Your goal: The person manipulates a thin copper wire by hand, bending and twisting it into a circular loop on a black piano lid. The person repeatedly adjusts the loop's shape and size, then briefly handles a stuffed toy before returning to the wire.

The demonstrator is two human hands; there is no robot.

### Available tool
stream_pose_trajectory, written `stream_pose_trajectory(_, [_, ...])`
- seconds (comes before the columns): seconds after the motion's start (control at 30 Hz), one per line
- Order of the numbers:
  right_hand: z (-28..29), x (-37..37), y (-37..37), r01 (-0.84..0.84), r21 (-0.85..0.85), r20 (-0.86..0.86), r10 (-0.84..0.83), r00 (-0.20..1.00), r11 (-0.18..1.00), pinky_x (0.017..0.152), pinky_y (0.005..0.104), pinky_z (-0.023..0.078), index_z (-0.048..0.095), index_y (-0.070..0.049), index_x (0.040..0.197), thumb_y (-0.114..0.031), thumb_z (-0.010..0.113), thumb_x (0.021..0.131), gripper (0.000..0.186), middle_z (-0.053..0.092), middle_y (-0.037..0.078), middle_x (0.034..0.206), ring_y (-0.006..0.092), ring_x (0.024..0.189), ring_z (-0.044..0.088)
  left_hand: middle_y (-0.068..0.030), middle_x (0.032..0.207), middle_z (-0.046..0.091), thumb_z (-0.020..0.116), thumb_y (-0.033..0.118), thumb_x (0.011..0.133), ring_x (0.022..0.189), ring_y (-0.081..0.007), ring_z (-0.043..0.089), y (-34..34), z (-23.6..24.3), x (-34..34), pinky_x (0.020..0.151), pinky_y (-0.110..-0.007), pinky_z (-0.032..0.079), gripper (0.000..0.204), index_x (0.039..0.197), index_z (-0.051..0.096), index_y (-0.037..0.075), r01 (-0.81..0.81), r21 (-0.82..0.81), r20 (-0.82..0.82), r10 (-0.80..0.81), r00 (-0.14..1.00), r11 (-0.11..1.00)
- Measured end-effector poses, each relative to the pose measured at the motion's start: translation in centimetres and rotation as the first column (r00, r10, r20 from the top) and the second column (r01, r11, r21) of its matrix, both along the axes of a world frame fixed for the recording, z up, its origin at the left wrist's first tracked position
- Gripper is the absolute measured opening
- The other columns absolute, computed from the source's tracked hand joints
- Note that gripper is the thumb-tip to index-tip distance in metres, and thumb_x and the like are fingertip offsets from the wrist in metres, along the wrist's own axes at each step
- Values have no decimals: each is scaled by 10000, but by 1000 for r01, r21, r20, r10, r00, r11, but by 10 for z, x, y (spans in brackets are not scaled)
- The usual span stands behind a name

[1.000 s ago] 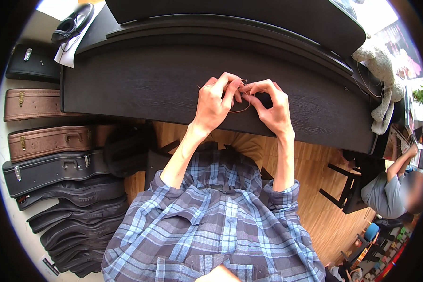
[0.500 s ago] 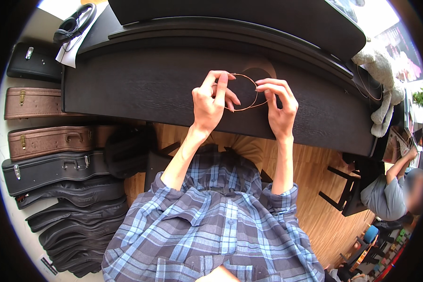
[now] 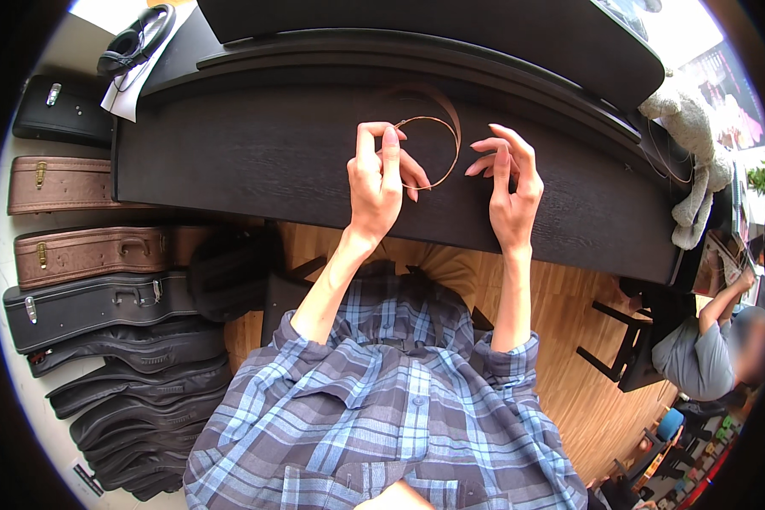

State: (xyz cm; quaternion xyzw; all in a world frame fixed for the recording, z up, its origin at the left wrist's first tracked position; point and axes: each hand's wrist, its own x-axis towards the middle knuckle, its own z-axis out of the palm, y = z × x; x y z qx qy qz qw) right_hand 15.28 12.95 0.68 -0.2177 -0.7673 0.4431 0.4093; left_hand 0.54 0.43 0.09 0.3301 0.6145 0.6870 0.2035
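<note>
My left hand pinches a thin copper-coloured coiled string, which looks like a guitar string, at the coil's left side. A blurred brownish arc of it sweeps above and to the right of the ring. Apart from the coil, my right hand is raised at its right with loosely bent fingers spread, and nothing shows in them. Both hands are over the black wood-grained lid of what looks like a piano.
Several black and brown instrument cases line the left side. Headphones lie on paper at the far left. A grey plush toy hangs at the right end, by a thin wire loop. Another person sits at the right.
My right hand has let go of the coil and drawn slightly away to the right. The coil has shifted left with my left hand, and its loose arc swings upward.
</note>
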Motion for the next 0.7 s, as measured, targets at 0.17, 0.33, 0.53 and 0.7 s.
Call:
stream_pose_trajectory(0.17, [1,-2,1,-66,62,16,65,998,996,732,281,560,686,-59,1232,-73,755,952,289,760,76,1041,150,817,747,-111,623,702,368,255,1162,459,-126,605,-1,0,0,463,-237,460,251,1106,456,27,18,-24,-11,-18,1000,1000])
stream_pose_trajectory(0.33, [2,-3,-1,-88,109,63,82,995,990,730,283,565,691,-71,1231,-49,811,887,365,754,73,1079,168,877,752,-106,689,725,387,230,1156,537,-120,631,-1,-1,2,534,-240,495,228,1104,462,21,108,-23,-27,-108,994,994])
stream_pose_trajectory(0.53, [4,-4,-2,10,63,54,-14,998,998,727,284,580,676,-63,1291,17,775,888,423,752,86,1086,169,895,754,-98,781,749,469,217,1129,614,-128,656,3,-2,2,592,-263,524,222,1071,539,14,155,-42,-125,-159,979,987])
stream_pose_trajectory(0.7, [7,-5,-2,1,171,111,-20,994,985,698,291,574,775,-108,1144,-7,780,885,278,737,56,1054,167,855,732,-77,723,734,490,231,1126,588,-115,649,2,-1,3,576,-259,513,235,1071,582,22,136,-118,-166,-154,974,984])
